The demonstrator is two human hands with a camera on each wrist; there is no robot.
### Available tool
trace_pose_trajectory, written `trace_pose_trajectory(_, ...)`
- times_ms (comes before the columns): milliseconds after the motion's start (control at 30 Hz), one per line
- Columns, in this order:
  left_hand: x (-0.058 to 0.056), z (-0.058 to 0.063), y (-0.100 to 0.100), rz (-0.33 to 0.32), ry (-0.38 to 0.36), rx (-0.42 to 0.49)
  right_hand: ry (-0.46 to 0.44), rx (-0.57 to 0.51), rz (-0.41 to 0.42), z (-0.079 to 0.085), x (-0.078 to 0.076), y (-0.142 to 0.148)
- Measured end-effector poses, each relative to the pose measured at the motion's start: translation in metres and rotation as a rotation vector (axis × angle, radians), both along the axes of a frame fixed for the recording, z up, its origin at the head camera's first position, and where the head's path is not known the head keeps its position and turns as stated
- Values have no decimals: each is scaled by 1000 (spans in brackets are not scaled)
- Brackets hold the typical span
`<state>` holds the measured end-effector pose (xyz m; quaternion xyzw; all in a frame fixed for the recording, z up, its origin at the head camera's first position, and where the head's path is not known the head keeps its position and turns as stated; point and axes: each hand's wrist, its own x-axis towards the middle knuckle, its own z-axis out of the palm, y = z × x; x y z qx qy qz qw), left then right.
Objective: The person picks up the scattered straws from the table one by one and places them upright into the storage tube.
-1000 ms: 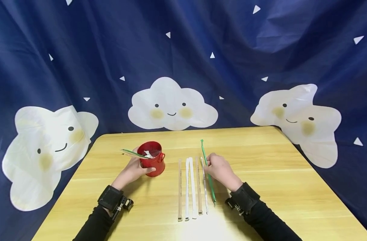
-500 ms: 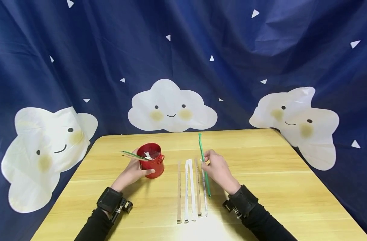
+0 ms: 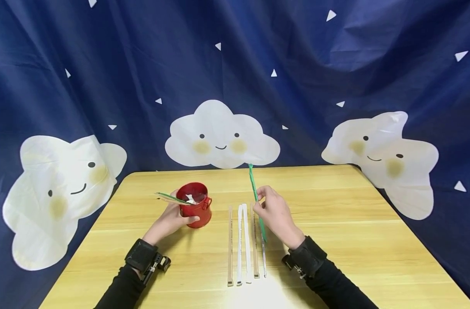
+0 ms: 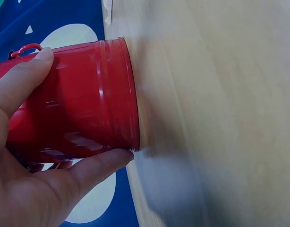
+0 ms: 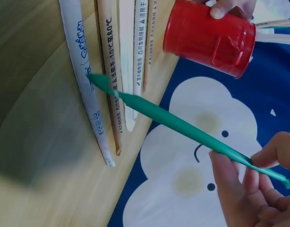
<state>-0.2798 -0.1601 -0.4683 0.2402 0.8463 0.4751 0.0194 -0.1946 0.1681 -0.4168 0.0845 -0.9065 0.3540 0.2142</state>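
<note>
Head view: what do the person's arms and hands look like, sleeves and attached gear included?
Both sleeves are plain black, with no visible markings. Each wrist wears a wide black band carrying a small dark camera-like unit and silvery metal hardware. The left hand and right hand are bare, without gloves. No cables show.

Red bucket (image 3: 199, 212) and green straw (image 3: 253, 182) in hands (image 3: 168, 224) (image 3: 276, 214)

The bucket (image 3: 199, 211) is red, the held straw (image 5: 175, 123) green, the curtain (image 3: 173, 47) cloud-patterned navy.
</note>
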Motion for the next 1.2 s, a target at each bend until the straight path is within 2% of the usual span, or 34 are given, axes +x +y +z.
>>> trace_pose_trajectory(367,0,3,2,13,-21,-12,145,-45,34,1,-4,-13)
trace_pose_trajectory(767,1,2,2,3,-10,-7,286,-183,144,2,-12,-32)
trace_pose_trajectory(1067,3,3,2,2,-4,12,487,-242,263,5,-25,-53)
trace_pose_trajectory(1200,1,2,1,2,5,-12,608,-273,277,10,-29,-65)
